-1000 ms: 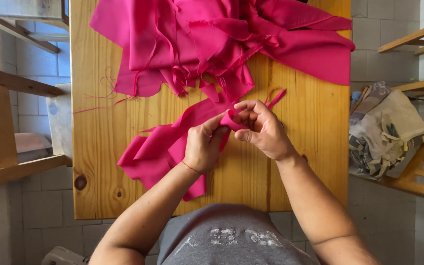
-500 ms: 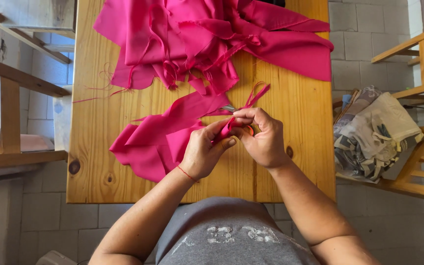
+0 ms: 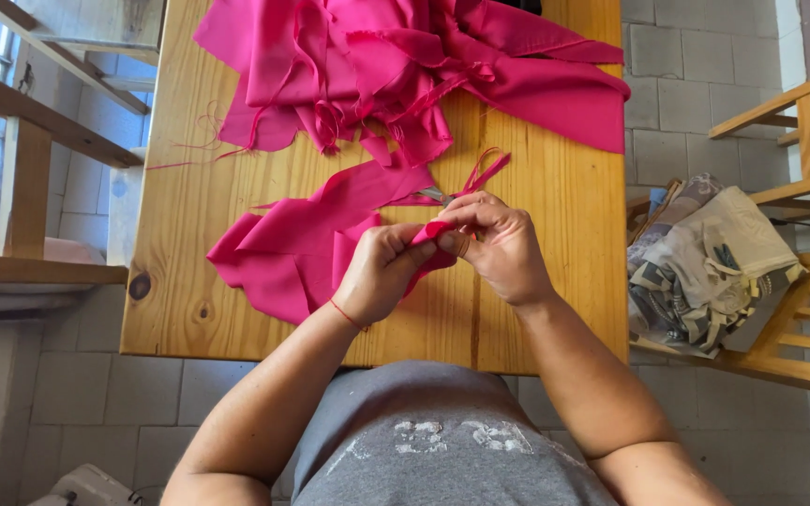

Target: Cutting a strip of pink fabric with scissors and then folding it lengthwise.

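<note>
My left hand (image 3: 383, 274) and my right hand (image 3: 497, 245) meet over the wooden table (image 3: 180, 309), both pinching the same small folded bit of a pink fabric piece (image 3: 297, 248). That piece trails left from my fingers and lies crumpled on the tabletop. A thin pink strip (image 3: 482, 173) sticks out just beyond my right hand. A metal tip, possibly scissors (image 3: 433, 195), shows under the fabric near my fingers. A red thread circles my left wrist.
A large heap of pink fabric (image 3: 396, 70) covers the far part of the table. A wooden chair (image 3: 789, 281) at the right holds folded patterned cloth (image 3: 705, 267). Wooden frames (image 3: 21, 141) stand at the left over a tiled floor.
Both hands stay together on the folded pink bit, working it slightly. The view has shifted a little, so the table and fabric sit lower in the picture.
</note>
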